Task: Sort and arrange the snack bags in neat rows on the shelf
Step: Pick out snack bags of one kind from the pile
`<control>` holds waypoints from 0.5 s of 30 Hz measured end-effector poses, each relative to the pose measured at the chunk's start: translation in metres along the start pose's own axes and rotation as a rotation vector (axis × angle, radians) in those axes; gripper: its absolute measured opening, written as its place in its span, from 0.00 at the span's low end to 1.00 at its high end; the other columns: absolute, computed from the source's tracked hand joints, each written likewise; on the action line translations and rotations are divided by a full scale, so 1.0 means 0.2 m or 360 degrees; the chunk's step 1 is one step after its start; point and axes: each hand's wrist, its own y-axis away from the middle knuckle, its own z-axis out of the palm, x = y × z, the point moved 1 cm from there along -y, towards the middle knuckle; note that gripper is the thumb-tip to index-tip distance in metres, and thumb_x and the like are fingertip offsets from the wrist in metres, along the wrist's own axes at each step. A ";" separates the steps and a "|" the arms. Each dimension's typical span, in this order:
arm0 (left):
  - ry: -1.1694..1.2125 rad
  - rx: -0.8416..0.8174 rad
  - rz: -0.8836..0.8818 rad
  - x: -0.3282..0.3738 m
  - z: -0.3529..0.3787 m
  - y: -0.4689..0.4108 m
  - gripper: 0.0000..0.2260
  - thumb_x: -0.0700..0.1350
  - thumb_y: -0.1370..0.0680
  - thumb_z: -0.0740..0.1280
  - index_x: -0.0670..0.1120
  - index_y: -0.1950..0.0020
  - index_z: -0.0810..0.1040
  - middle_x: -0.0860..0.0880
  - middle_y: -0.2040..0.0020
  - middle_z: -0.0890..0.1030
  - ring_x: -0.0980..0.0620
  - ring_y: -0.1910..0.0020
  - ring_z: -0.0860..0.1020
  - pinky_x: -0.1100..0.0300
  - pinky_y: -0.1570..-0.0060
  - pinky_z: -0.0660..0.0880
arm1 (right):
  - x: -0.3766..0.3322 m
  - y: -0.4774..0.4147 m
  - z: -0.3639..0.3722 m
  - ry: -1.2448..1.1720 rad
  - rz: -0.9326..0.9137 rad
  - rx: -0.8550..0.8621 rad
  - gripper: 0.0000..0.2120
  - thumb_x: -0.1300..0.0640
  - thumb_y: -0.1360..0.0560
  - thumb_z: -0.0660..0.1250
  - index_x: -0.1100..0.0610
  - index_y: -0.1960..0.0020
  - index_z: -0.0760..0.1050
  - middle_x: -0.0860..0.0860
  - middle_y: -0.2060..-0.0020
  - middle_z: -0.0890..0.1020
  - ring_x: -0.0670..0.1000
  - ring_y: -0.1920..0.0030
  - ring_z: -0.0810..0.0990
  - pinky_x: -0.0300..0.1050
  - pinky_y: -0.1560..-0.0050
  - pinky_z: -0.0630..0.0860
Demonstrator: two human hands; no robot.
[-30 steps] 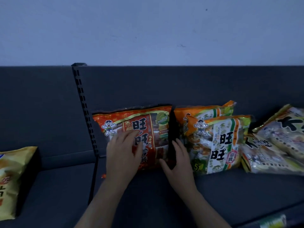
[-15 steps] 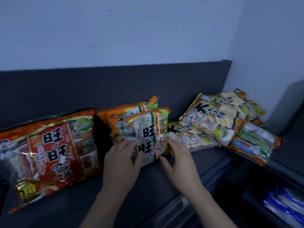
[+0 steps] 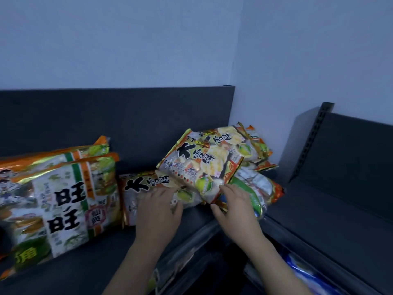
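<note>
Two green-and-white rice cracker bags [image 3: 63, 199] stand one behind the other at the left of the dark shelf [image 3: 102, 265]. To their right a white snack bag [image 3: 146, 184] with black characters lies low, and my left hand [image 3: 158, 211] rests flat on it. A matching white bag [image 3: 204, 160] leans tilted over it. My right hand [image 3: 236, 207] touches that bag's lower corner with straight fingers, over a green bag [image 3: 257, 194] lying beneath. Another orange-edged bag [image 3: 262, 150] is partly hidden behind the tilted one.
The shelf's dark back panel [image 3: 127, 116] ends at the wall corner on the right. A second dark shelf unit [image 3: 331, 220] meets it at an angle. Blue packets [image 3: 308, 273] show on a lower shelf at bottom right.
The view and both hands have shifted right: from the red bag, past the green-and-white bags, onto the white bags near the corner. The red bag has left the view.
</note>
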 end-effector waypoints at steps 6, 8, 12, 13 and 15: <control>-0.0022 -0.0197 0.0055 0.24 0.21 -0.11 0.19 0.56 0.23 0.66 0.50 0.34 0.76 0.50 0.39 0.79 0.46 0.41 0.76 0.52 0.43 0.70 | 0.35 -0.12 -0.08 0.0174 0.0116 -0.0039 0.22 0.52 0.25 0.67 0.57 0.33 0.71 0.54 0.35 0.74 0.55 0.34 0.69 0.44 0.33 0.62; 0.0029 -0.0320 0.0135 0.31 0.28 -0.13 0.24 0.57 0.24 0.67 0.51 0.30 0.72 0.51 0.34 0.75 0.48 0.36 0.72 0.55 0.39 0.68 | 0.45 -0.16 -0.10 0.0240 0.0157 -0.0084 0.25 0.53 0.24 0.66 0.57 0.29 0.68 0.53 0.33 0.73 0.55 0.32 0.68 0.46 0.31 0.61; 0.0030 -0.0679 0.0399 0.40 0.44 -0.16 0.38 0.59 0.27 0.71 0.52 0.22 0.57 0.54 0.23 0.59 0.52 0.25 0.57 0.56 0.28 0.57 | 0.61 -0.20 -0.11 0.0261 0.0224 -0.0076 0.20 0.53 0.25 0.66 0.56 0.34 0.75 0.52 0.43 0.80 0.56 0.41 0.75 0.49 0.42 0.70; -0.0004 -0.0773 0.0461 0.41 0.48 -0.17 0.41 0.58 0.28 0.72 0.53 0.21 0.54 0.54 0.22 0.55 0.52 0.23 0.53 0.56 0.27 0.53 | 0.64 -0.21 -0.12 0.0257 0.0222 -0.0058 0.17 0.55 0.27 0.66 0.57 0.39 0.77 0.52 0.48 0.81 0.57 0.45 0.76 0.48 0.49 0.69; -0.0039 -0.0941 0.0559 0.44 0.56 -0.17 0.45 0.56 0.29 0.73 0.54 0.21 0.48 0.54 0.20 0.47 0.51 0.22 0.44 0.55 0.25 0.48 | 0.67 -0.21 -0.13 0.0283 0.0205 -0.0024 0.07 0.60 0.28 0.66 0.58 0.50 0.78 0.52 0.58 0.79 0.58 0.53 0.77 0.47 0.59 0.63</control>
